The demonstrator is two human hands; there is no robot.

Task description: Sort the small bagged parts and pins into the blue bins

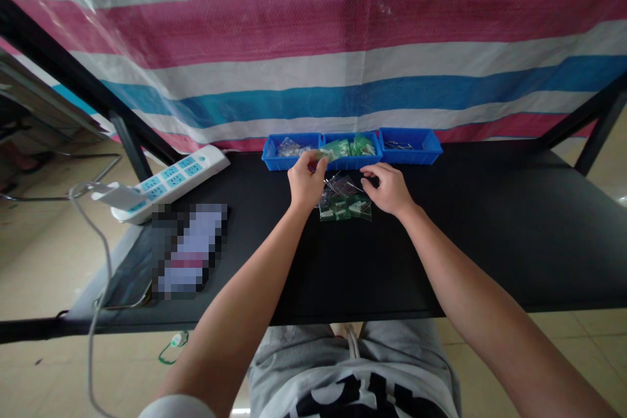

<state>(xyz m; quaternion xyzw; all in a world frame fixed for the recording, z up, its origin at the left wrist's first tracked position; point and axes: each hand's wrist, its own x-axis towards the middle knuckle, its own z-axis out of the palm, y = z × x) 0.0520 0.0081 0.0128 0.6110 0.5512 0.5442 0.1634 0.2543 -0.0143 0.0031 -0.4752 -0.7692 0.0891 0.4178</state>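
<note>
My left hand (307, 181) is closed in a pinch at the front of the middle blue bin, with a small green packet (323, 155) at its fingertips. My right hand (388, 188) hovers over the table to the right, its thumb and forefinger curved and slightly apart. Between the hands lies a pile of clear bags (343, 185) with thin metal pins. Nearest me in that pile are green packets (345, 209) holding small pale pieces. The middle bin (350, 162) holds more green packets (362, 144).
The left blue bin (289, 163) has clear bags; the right one (414, 155) has thin metal pins. A white power strip (183, 176) with a plugged-in charger (117, 196) and a blurred-out phone-like object (193, 251) lie left. A striped sheet (313, 26) hangs behind the black table (490, 228).
</note>
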